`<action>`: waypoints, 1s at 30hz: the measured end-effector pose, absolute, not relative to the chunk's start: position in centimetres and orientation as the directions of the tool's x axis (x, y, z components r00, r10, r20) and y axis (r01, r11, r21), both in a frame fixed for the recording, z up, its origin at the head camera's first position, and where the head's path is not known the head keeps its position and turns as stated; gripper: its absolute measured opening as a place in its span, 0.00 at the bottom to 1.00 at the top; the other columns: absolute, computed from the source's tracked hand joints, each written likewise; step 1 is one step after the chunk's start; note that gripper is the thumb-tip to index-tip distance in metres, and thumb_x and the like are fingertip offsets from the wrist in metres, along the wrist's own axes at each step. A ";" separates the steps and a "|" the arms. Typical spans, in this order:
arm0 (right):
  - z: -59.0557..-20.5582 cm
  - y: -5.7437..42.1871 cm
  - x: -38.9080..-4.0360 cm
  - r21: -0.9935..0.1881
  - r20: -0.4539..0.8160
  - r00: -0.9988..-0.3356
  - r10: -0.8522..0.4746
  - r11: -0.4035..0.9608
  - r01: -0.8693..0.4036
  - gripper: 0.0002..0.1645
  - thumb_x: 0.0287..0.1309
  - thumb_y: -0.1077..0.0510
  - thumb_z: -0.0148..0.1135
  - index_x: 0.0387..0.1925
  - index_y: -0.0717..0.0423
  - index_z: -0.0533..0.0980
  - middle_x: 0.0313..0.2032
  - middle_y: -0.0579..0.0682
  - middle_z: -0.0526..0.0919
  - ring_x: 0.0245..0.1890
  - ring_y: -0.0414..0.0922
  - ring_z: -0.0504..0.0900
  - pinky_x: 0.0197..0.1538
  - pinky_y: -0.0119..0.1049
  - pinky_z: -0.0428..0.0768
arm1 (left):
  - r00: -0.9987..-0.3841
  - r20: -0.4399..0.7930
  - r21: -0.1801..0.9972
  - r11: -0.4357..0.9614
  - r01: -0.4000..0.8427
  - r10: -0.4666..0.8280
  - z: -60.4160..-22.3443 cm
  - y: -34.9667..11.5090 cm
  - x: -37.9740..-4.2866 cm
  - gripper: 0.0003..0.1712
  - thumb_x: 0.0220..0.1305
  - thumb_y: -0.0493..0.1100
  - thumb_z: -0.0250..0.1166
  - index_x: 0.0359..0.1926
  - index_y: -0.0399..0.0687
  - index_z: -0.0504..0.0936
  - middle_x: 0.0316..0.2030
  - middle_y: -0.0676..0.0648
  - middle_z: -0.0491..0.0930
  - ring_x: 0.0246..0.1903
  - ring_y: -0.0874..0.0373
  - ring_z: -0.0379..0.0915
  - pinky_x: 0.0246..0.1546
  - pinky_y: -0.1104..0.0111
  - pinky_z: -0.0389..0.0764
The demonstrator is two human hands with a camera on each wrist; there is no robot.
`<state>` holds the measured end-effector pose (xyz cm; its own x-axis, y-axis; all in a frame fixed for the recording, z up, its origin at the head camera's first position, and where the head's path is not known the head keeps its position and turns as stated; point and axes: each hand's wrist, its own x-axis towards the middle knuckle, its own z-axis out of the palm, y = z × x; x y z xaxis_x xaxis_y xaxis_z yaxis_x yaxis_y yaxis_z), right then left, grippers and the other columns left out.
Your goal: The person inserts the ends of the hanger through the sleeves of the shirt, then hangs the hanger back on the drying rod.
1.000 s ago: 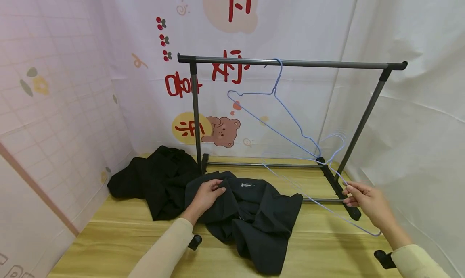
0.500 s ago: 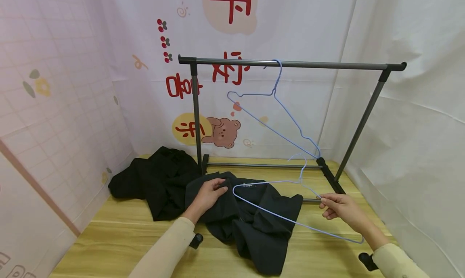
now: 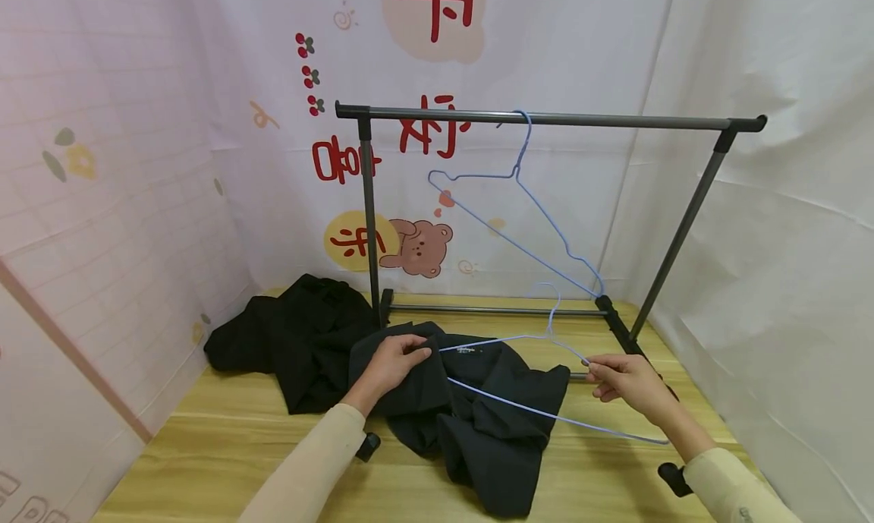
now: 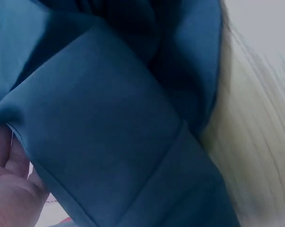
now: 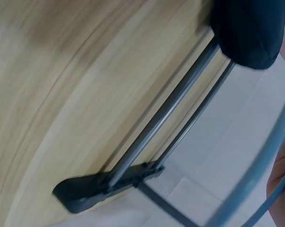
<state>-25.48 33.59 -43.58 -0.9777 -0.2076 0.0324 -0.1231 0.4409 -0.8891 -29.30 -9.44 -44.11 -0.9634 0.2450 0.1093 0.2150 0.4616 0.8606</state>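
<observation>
A dark shirt [image 3: 495,451] with a label inside its neck lies crumpled on the table. At its neck opening, my left hand [image 3: 392,365] pinches the edge of the cloth; the left wrist view shows the fingers [image 4: 10,153] behind the lifted fabric. My right hand [image 3: 627,382] pinches a thin blue wire hanger [image 3: 556,417] by its right shoulder. The hanger lies across the shirt's neck, its hook pointing away and its left end hidden by the cloth near my left hand. In the right wrist view, the blue wire [image 5: 263,165] passes close before the lens.
A grey metal clothes rack [image 3: 614,121] stands behind the shirt. Another blue hanger [image 3: 517,170] hangs on its top bar. A second black garment [image 3: 310,344] lies bunched at the left, beside the rack's post. Printed cloth walls [image 3: 580,52] enclose the wooden table [image 3: 205,447].
My right hand has brought the hanger leftward over the shirt, and its left end has passed behind the cloth at the neck. My left hand keeps its place, holding the fabric.
</observation>
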 end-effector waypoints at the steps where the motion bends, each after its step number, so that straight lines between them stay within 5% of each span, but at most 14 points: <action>1: -43.7 33.2 -25.6 -0.891 0.034 -0.974 -0.223 0.435 -0.131 0.24 0.73 0.58 0.55 0.58 0.76 0.72 0.37 0.56 0.84 0.31 0.51 0.86 0.36 0.38 0.84 | -0.963 0.102 0.858 0.469 0.212 0.248 -44.0 -9.3 -29.3 0.14 0.70 0.43 0.63 0.53 0.44 0.84 0.49 0.46 0.83 0.48 0.50 0.78 0.52 0.54 0.76; 9: -44.4 29.0 -26.5 -0.900 0.140 -0.958 -0.249 0.372 -0.228 0.20 0.72 0.62 0.55 0.55 0.77 0.74 0.39 0.65 0.84 0.38 0.47 0.87 0.42 0.36 0.83 | -0.944 0.076 0.859 0.459 0.225 0.321 -43.7 -8.7 -29.2 0.17 0.72 0.44 0.61 0.57 0.41 0.82 0.54 0.43 0.81 0.53 0.47 0.77 0.54 0.53 0.76; 26: -42.7 20.5 -26.5 -0.778 0.355 -0.890 -0.285 0.437 -0.451 0.12 0.68 0.67 0.58 0.48 0.69 0.82 0.37 0.57 0.87 0.39 0.51 0.87 0.44 0.36 0.83 | -0.904 0.216 0.776 0.498 0.388 0.368 -40.8 -5.8 -27.9 0.15 0.73 0.43 0.59 0.56 0.46 0.83 0.48 0.48 0.83 0.47 0.53 0.79 0.48 0.58 0.78; 30: -42.8 20.5 -27.0 -0.754 0.348 -0.878 -0.329 0.459 -0.470 0.16 0.68 0.63 0.59 0.55 0.63 0.80 0.48 0.54 0.85 0.49 0.51 0.84 0.50 0.42 0.81 | -0.893 0.234 0.738 0.528 0.420 0.384 -40.5 -5.7 -27.8 0.15 0.72 0.44 0.60 0.56 0.47 0.83 0.50 0.48 0.83 0.50 0.52 0.79 0.52 0.56 0.77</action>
<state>-26.99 20.51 -42.82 -0.8781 -0.3286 0.3478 -0.4703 0.4589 -0.7538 -27.82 -5.66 -40.46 -0.8932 0.3842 0.2338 0.4202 0.5278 0.7382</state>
